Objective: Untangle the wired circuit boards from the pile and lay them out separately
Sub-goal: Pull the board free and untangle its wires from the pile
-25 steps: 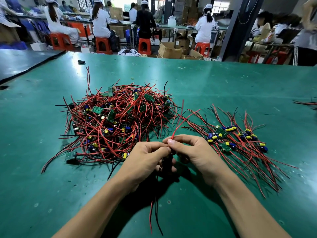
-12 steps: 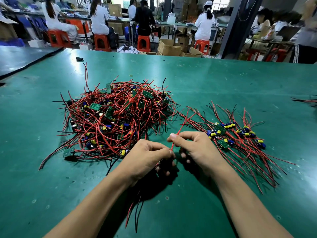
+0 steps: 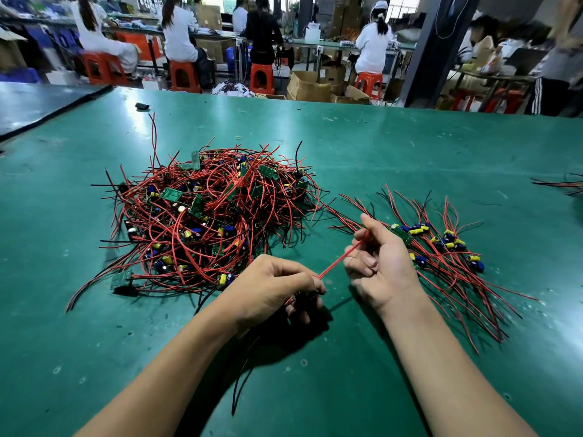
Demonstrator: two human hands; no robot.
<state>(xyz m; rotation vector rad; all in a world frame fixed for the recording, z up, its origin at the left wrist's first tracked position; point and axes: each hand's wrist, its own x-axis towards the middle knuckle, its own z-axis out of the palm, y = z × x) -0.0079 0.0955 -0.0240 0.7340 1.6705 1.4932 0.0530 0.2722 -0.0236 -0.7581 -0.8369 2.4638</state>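
Head camera is showing a thin red wire (image 3: 339, 261) stretching taut between both hands, just in front of the tangled heap of red and black wires and green circuit boards (image 3: 214, 212) lying on the green table mat (image 3: 378, 146). The left hand (image 3: 274, 288) is curling round the wire's near end and hiding any board beneath it. The right hand (image 3: 383, 263) is pinching the far end beside the separated wired boards (image 3: 441, 244).

Your left hand (image 3: 271, 288): grips a red wire (image 3: 339, 260) by its end
Your right hand (image 3: 383, 268): pinches that wire taut
Pile (image 3: 208, 216): beyond your left hand
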